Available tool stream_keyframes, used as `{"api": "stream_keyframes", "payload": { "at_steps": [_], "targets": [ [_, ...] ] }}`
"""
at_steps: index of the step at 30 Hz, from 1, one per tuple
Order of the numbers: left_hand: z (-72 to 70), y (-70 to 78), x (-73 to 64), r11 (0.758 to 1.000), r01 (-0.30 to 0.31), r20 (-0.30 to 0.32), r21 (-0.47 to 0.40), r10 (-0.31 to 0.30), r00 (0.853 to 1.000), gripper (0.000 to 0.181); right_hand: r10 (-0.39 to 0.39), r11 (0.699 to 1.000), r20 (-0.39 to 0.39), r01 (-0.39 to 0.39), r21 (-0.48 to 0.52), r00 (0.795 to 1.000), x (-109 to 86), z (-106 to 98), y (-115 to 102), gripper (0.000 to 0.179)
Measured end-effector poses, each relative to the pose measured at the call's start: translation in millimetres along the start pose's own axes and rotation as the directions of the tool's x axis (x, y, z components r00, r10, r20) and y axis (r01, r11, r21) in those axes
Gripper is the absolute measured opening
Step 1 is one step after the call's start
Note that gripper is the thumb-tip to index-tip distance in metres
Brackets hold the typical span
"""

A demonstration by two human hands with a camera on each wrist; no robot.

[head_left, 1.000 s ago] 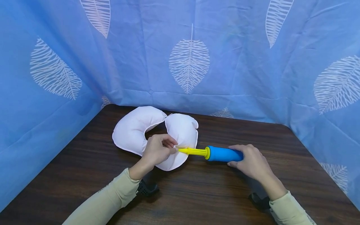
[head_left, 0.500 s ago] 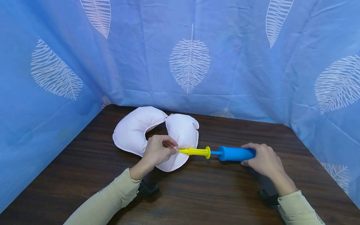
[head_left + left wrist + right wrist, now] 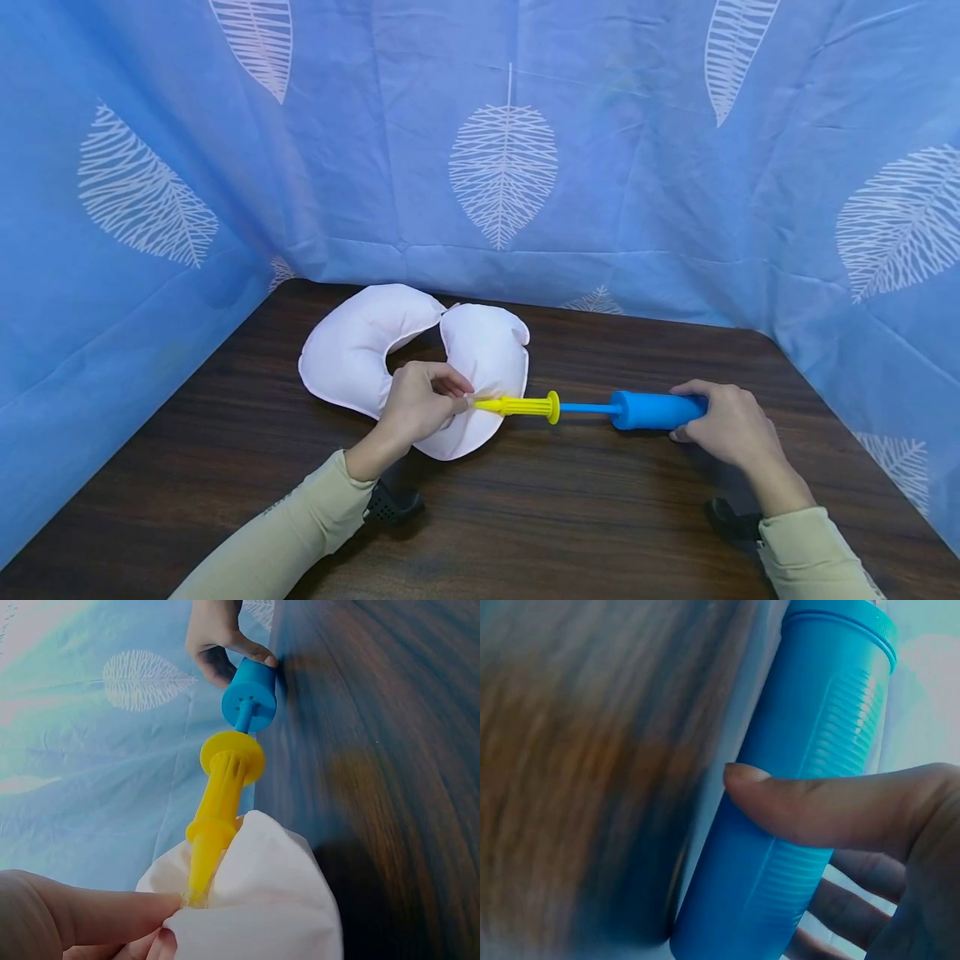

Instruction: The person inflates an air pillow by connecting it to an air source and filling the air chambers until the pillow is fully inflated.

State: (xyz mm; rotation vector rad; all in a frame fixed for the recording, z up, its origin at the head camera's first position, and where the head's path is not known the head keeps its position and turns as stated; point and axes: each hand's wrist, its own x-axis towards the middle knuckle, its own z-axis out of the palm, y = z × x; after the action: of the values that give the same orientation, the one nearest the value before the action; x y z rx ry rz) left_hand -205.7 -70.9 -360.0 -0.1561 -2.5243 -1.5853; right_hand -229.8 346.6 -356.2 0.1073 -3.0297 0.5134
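While the left hand (image 3: 420,404) pinches the clear valve (image 3: 196,900) of a neck pillow (image 3: 487,343), the right hand (image 3: 733,425) curls fingers round a blue pump barrel (image 3: 654,411).

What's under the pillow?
The table: it shows around the pillow and through its central opening. The surface directly beneath is covered, so anything hidden there can't be ruled out.

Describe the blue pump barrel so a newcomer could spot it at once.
On the dark wooden table, find the white curved pillow. From it, follow the yellow nozzle rightward, then the thin blue rod. At its right end is the blue pump barrel: far thicker than the rod, and blue where the nozzle is yellow.
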Motion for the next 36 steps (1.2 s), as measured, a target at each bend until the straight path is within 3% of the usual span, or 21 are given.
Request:
{"api": "stream_keyframes", "payload": {
  "at_steps": [11,22,36],
  "targets": [
    [-1.9,-0.7,1.3,1.0,-0.011,-0.03,0.004,0.011,0.999,0.013,-0.088,0.996,-0.001,0.088,0.005,0.996,-5.4,12.8,-34.5,0.058],
    [-1.2,0.8,0.4,0.999,-0.034,-0.018,0.005,0.034,0.999,0.012,-0.16,0.987,0.015,0.159,0.005,0.987,-12.6,23.6,-68.9,0.061],
    [-0.3,2.1,-0.1,0.999,-0.051,-0.03,0.012,0.051,0.998,0.01,-0.165,0.986,-0.029,0.164,-0.018,0.986,-13.3,25.1,-67.6,0.06]
  ]
}}
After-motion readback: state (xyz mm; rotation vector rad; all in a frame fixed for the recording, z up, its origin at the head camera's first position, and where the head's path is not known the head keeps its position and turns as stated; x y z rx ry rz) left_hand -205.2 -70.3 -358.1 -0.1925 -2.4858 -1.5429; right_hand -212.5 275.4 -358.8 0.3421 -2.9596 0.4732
